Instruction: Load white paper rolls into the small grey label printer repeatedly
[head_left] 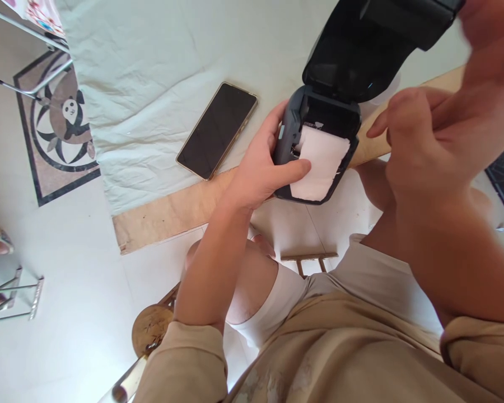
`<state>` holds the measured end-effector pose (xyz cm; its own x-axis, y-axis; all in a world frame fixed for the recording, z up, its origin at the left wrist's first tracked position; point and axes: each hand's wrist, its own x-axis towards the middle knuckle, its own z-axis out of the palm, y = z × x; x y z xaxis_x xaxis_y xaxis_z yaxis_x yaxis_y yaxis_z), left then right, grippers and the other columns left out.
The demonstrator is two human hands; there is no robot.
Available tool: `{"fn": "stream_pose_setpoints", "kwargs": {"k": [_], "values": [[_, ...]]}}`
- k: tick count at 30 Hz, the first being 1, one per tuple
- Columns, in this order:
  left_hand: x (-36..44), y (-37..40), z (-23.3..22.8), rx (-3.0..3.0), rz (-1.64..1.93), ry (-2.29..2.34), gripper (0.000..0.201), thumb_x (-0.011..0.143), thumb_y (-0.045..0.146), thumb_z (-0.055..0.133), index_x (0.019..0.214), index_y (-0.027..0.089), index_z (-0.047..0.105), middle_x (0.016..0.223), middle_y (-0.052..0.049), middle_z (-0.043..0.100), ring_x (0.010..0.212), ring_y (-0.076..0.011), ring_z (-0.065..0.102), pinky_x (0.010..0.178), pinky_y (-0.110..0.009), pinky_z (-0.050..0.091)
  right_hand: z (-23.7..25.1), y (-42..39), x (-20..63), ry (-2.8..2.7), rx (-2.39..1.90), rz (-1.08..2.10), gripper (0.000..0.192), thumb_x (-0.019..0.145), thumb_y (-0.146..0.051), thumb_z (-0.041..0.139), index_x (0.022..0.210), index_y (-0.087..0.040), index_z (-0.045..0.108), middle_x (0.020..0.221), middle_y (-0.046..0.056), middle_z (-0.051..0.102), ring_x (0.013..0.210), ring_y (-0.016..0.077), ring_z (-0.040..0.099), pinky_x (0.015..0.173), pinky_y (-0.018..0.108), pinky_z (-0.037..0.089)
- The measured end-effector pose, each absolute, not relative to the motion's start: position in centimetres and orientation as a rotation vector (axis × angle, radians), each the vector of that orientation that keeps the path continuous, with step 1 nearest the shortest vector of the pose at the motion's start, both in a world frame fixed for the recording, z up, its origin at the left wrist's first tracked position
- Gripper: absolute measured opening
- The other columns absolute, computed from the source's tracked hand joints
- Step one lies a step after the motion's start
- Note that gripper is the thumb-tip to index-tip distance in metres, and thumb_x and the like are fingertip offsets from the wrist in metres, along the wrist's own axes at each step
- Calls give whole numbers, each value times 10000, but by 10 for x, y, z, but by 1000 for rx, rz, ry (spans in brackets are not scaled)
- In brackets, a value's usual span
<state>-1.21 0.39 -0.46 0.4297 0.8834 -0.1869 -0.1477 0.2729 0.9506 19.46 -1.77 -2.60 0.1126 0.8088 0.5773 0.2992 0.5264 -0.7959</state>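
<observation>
A dark portable label printer [282, 143] is held over the table's front edge, its black lid [353, 50] swung up and back. Inside it lies white paper [321, 162], with a torn lower edge. My left hand [260, 157] grips the printer's left side, fingers around the outside and thumb pressed on the paper. To the right of the printer is my right hand [424, 140], with some fingers bent; it is apart from the paper. A blurred skin-coloured shape beside the lid's upper right corner merges with this hand, so its grip is unclear.
A dark-screened phone [217, 130] lies on the pale green cloth [151, 73] left of the printer. The table's bare wooden edge [168, 215] runs below it. On the floor are a round wooden stool [151, 327], a metal frame [12, 296] and a panda-patterned inlay [63, 120].
</observation>
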Motion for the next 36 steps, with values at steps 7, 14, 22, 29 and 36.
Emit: {"fn": "stream_pose_setpoints", "kwargs": {"k": [7, 14, 22, 29, 36], "values": [[-17, 12, -10, 1096, 745, 811, 798, 610, 280, 764, 1358, 274, 488, 1111, -28, 654, 1113, -282, 677, 825, -348, 553, -29, -21, 177, -1583, -1089, 202, 281, 858, -255, 684, 1138, -241, 685, 1197, 59, 622, 1035, 158, 643, 527, 180, 396], [-20, 15, -12, 1095, 734, 736, 825, 619, 215, 786, 1369, 263, 445, 1273, -53, 632, 1146, -265, 663, 725, -280, 531, -41, -25, 180, -1729, -1101, 198, 188, 792, -356, 768, 912, -239, 684, 1285, 85, 646, 1274, 280, 620, 529, 268, 431], [-15, 12, -15, 1021, 783, 776, 530, 788, 429, 773, 1244, 266, 556, 1251, -27, 664, 1192, -260, 692, 915, -343, 576, -54, -22, 174, -1562, -1117, 613, 590, 803, -509, 757, 1328, -363, 530, 1302, 50, 620, 1149, 217, 641, 663, 291, 541], [-18, 18, -18, 1013, 754, 775, 512, 799, 441, 781, 1238, 267, 583, 1172, -24, 684, 1131, -258, 716, 836, -340, 585, -60, -17, 175, -1616, -1111, 564, 578, 818, -505, 712, 1331, -349, 496, 1076, 22, 662, 831, 145, 621, 590, 282, 499], [-17, 17, -20, 999, 791, 740, 451, 819, 396, 767, 1214, 251, 602, 1092, -15, 698, 1037, -226, 744, 751, -295, 588, -56, -18, 173, -1589, -1150, 659, 576, 801, -482, 750, 1304, -327, 516, 1054, 28, 663, 910, 153, 635, 593, 257, 516]]}}
